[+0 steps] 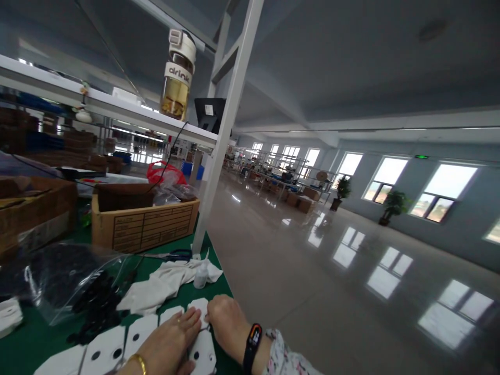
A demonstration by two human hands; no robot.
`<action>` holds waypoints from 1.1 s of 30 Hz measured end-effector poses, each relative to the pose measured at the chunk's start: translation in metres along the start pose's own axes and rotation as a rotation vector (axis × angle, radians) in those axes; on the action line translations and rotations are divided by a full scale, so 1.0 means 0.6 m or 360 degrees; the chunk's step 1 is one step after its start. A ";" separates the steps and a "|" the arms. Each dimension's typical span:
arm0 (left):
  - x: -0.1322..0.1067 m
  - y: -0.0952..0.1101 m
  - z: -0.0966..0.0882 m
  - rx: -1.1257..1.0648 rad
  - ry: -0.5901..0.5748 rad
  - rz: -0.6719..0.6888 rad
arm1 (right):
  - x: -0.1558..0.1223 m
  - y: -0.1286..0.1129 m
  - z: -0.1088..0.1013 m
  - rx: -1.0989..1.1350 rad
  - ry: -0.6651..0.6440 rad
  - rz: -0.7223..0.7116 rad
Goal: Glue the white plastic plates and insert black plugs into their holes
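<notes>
Several white plastic plates (104, 350) with dark round holes lie in rows on the green tabletop (23, 354). My left hand (172, 336) rests flat across them, fingers stretched out, its fingertips on the far-right white plate (200, 308). At that plate's right edge, my right hand (226, 319) is closed, thumb and fingers pressed together. Whatever it may hold is hidden behind the fingers. Just beyond the hands are a small translucent bottle (200, 277) with a pointed tip and a crumpled white cloth (156, 287).
Black parts (97, 307) spill from a clear plastic bag (66, 276) at left. Behind stand an open cardboard box (144, 229) and scissors (179, 254). A white shelf post (222, 135) rises at the table's right edge; a drink bottle (178, 78) stands on the shelf.
</notes>
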State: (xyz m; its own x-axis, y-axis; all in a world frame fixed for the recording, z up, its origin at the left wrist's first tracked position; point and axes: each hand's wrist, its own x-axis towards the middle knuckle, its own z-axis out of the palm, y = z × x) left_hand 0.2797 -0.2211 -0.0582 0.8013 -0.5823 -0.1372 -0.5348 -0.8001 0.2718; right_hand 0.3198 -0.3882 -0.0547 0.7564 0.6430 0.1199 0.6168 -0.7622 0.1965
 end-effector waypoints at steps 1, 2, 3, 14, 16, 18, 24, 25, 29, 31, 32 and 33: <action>0.001 0.001 -0.002 -0.0002 -0.0016 -0.0001 | -0.002 -0.001 -0.001 -0.0050 0.0001 -0.0109; 0.002 0.001 -0.004 -0.0003 -0.0029 -0.0005 | -0.004 -0.002 -0.003 -0.0099 -0.0001 -0.0222; 0.004 0.001 -0.005 -0.0003 -0.0040 -0.0012 | -0.005 -0.005 -0.005 -0.0146 -0.0001 -0.0327; -0.002 0.012 0.007 -0.0070 0.0116 -0.0112 | -0.002 0.009 -0.014 -0.0263 -0.0052 -0.0607; -0.007 0.018 0.003 -0.0085 0.0213 -0.0071 | -0.008 -0.001 -0.007 -0.0239 -0.0068 -0.0509; -0.014 0.023 -0.003 -0.0098 0.0275 0.0008 | -0.016 -0.019 -0.006 -0.0212 -0.0079 -0.0342; -0.096 0.006 -0.017 -0.0168 0.0433 0.0029 | 0.012 -0.047 -0.070 0.0167 0.0015 0.0001; -0.122 -0.003 -0.019 -0.0195 0.0498 0.0017 | 0.028 -0.051 -0.082 0.0271 0.0041 -0.0009; -0.233 -0.059 -0.023 -0.0352 0.0732 -0.0322 | 0.105 -0.097 -0.097 0.0656 -0.0004 -0.0199; -0.272 -0.095 -0.023 -0.0395 0.0842 -0.0584 | 0.143 -0.134 -0.080 0.0767 -0.0053 -0.0268; -0.286 -0.111 -0.022 -0.0409 0.0883 -0.0672 | 0.161 -0.152 -0.068 0.0794 -0.0064 -0.0264; -0.296 -0.126 -0.021 -0.0424 0.0909 -0.0723 | 0.177 -0.168 -0.055 0.0805 -0.0066 -0.0241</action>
State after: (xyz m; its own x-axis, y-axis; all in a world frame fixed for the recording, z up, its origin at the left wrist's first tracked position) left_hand 0.1810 -0.0556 -0.0424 0.9791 0.0172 0.2027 -0.0963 -0.8385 0.5363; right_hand 0.3307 -0.2405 -0.0296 0.6524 0.7529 0.0862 0.7400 -0.6083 -0.2870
